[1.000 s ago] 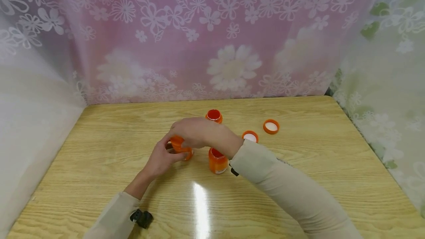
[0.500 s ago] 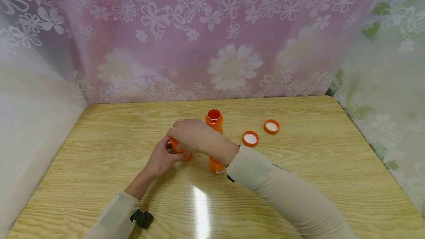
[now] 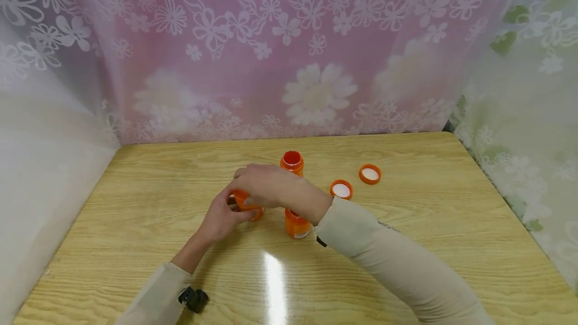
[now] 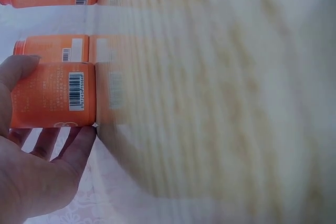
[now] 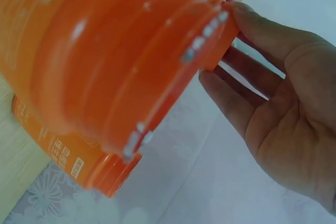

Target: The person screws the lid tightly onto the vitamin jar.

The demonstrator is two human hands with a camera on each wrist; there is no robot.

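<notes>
While both your hands meet at one orange bottle [image 3: 243, 198], the head view places it on the wooden table [image 3: 135, 204], to the left of the farther open bottle [image 3: 292, 161] and the nearer open bottle [image 3: 297, 224]. Your left hand [image 3: 221, 219] curls round its left side, thumb toward you; your right hand [image 3: 266, 184] reaches across from the right and covers its top. Your right sleeve [image 3: 384, 255] lies between you and the caps, the nearer cap [image 3: 341, 189] and the farther cap [image 3: 370, 174], both liner up.

Left wrist view: turned sideways here, the bottle has its base flush with the tabletop, so its long axis looks upright. Your left thumb and fingers grip opposite sides of the body, beside the barcode [image 4: 76, 92]; your right hand is out of sight.

Right wrist view: past a blurred threaded neck [image 5: 126, 61], your right thumb and fingertips pinch an orange edge, though you can't tell cap from rim. As I judge it, everything hinges on that upright axis: left hand nearest the body, right hand nearest the top.
</notes>
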